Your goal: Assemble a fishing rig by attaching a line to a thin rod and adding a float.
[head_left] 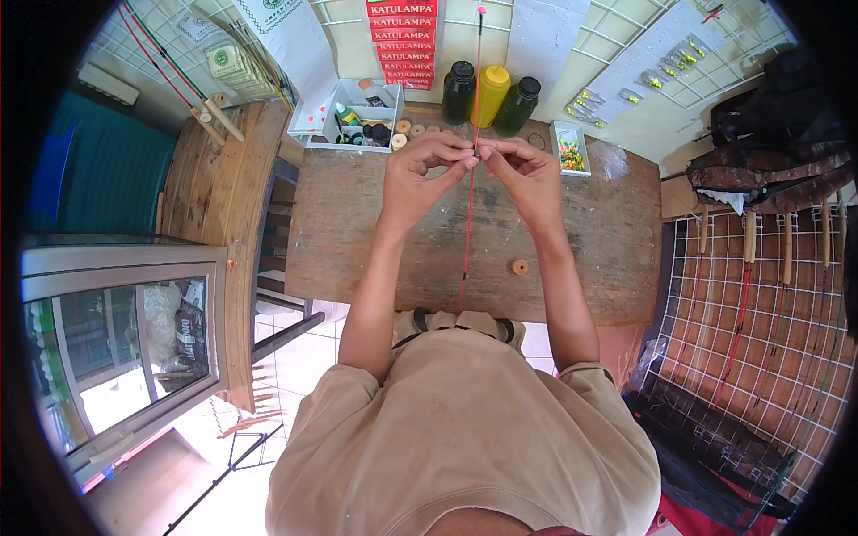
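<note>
A thin red fishing rod (469,214) runs upright through the middle of the view, from near my waist, over the table, to a dark upper section with a pink tip (482,10). My left hand (424,174) pinches it from one side, thumb against fingertips. From the other side my right hand (525,174) pinches at the same spot, its fingertips almost touching the left ones. Something small and dark shows between the fingertips, too small to name. Lower down, the rod has a dark band. A cork ring (520,267) lies on the wooden table (357,241) near my right forearm.
Beyond my hands stand a black bottle (459,92), a yellow bottle (491,96) and a dark green bottle (520,103). A white divided tray (315,141) is at the back left, a small white box (586,161) of colourful pieces at the back right. Rods hang on the right grid (760,330).
</note>
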`<action>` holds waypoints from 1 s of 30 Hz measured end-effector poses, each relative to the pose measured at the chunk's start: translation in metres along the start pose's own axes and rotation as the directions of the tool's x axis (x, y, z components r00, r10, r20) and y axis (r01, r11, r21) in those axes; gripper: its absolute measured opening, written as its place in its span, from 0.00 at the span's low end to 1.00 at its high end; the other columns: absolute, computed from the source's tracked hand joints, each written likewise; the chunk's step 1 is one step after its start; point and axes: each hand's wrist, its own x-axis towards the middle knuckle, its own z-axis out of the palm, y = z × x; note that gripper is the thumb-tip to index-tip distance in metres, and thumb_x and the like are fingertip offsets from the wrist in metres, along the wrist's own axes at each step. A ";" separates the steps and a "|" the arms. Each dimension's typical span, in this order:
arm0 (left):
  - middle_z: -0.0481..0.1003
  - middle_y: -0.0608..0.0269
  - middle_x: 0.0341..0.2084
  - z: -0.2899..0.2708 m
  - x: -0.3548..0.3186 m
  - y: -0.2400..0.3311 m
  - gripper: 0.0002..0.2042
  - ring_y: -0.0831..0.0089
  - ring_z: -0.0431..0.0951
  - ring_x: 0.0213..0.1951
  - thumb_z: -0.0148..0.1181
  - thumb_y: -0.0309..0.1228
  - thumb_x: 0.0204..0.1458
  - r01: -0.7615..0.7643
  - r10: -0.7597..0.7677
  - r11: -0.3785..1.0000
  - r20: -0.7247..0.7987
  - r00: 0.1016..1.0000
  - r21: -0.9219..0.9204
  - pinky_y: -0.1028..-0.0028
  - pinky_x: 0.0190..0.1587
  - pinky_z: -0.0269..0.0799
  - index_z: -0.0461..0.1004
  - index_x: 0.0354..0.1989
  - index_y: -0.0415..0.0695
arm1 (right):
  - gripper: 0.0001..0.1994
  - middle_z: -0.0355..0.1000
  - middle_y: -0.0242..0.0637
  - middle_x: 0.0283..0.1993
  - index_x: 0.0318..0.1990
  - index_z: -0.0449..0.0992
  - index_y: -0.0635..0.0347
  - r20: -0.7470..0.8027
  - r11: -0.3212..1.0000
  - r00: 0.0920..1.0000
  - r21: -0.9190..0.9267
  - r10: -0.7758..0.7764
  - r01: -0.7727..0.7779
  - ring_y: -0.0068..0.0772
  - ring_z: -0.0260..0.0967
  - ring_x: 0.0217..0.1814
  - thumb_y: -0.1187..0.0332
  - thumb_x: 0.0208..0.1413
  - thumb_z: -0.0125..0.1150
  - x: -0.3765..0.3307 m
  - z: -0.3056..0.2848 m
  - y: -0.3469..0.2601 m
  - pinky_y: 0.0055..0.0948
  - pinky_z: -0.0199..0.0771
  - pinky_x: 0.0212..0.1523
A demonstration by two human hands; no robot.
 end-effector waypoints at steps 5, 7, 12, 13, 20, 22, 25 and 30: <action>0.75 0.58 0.38 0.003 -0.001 -0.001 0.06 0.74 0.77 0.40 0.62 0.16 0.47 -0.056 0.057 0.998 -0.036 0.998 0.037 0.77 0.41 0.78 0.78 0.34 0.36 | 0.09 0.75 0.33 0.37 0.42 0.80 0.65 0.004 1.000 1.000 -0.021 -0.018 0.018 0.17 0.69 0.37 0.75 0.54 0.63 -0.001 0.001 0.001 0.17 0.69 0.37; 0.75 0.58 0.38 0.004 0.000 0.001 0.06 0.75 0.77 0.40 0.62 0.17 0.48 -0.039 0.042 0.996 -0.037 0.998 0.084 0.77 0.41 0.78 0.78 0.34 0.36 | 0.09 0.74 0.34 0.38 0.42 0.80 0.65 0.019 0.999 0.999 0.006 -0.031 0.031 0.18 0.70 0.39 0.75 0.54 0.63 -0.001 0.001 0.001 0.18 0.69 0.39; 0.75 0.57 0.38 0.003 -0.001 0.000 0.06 0.75 0.77 0.40 0.62 0.17 0.47 -0.041 0.046 0.995 -0.049 0.998 0.096 0.77 0.41 0.78 0.78 0.34 0.37 | 0.10 0.75 0.34 0.40 0.43 0.79 0.65 0.037 0.999 0.999 0.037 -0.005 0.004 0.18 0.70 0.39 0.75 0.53 0.63 0.000 -0.001 0.003 0.18 0.70 0.41; 0.75 0.58 0.38 0.003 -0.001 0.000 0.06 0.75 0.77 0.41 0.62 0.17 0.48 -0.043 0.048 0.995 -0.051 0.998 0.092 0.77 0.41 0.78 0.78 0.34 0.36 | 0.10 0.75 0.34 0.40 0.44 0.79 0.64 0.047 0.998 0.999 0.056 0.016 -0.018 0.18 0.70 0.39 0.75 0.53 0.63 0.001 -0.001 0.002 0.18 0.70 0.42; 0.75 0.58 0.37 0.003 -0.002 0.000 0.06 0.75 0.77 0.41 0.63 0.17 0.47 -0.032 0.037 0.995 -0.061 0.997 0.092 0.77 0.41 0.77 0.78 0.35 0.37 | 0.09 0.76 0.33 0.40 0.43 0.79 0.65 0.078 1.000 0.997 0.018 -0.023 0.021 0.17 0.70 0.39 0.75 0.53 0.64 0.001 -0.002 -0.001 0.18 0.69 0.42; 0.75 0.58 0.37 0.003 -0.002 0.000 0.06 0.75 0.77 0.41 0.63 0.17 0.47 -0.037 0.042 0.996 -0.061 0.997 0.085 0.78 0.41 0.77 0.78 0.35 0.37 | 0.09 0.76 0.31 0.38 0.42 0.79 0.64 0.077 0.998 0.996 0.049 -0.043 0.040 0.16 0.70 0.38 0.75 0.53 0.64 0.002 -0.001 0.000 0.18 0.69 0.41; 0.75 0.58 0.37 0.003 -0.002 0.001 0.06 0.75 0.77 0.40 0.63 0.17 0.47 -0.031 0.035 0.997 -0.064 0.997 0.065 0.78 0.41 0.77 0.78 0.34 0.36 | 0.07 0.76 0.30 0.35 0.40 0.79 0.64 0.089 1.000 0.996 0.028 -0.009 0.006 0.16 0.69 0.37 0.75 0.53 0.64 0.003 -0.004 0.002 0.17 0.68 0.40; 0.75 0.58 0.38 0.003 -0.002 -0.001 0.10 0.75 0.77 0.40 0.62 0.17 0.48 -0.010 0.012 0.999 -0.049 0.999 0.044 0.78 0.40 0.77 0.77 0.39 0.37 | 0.05 0.76 0.29 0.33 0.36 0.78 0.64 0.055 0.999 0.998 -0.011 -0.030 0.031 0.15 0.69 0.34 0.74 0.52 0.65 0.005 -0.002 0.007 0.18 0.69 0.37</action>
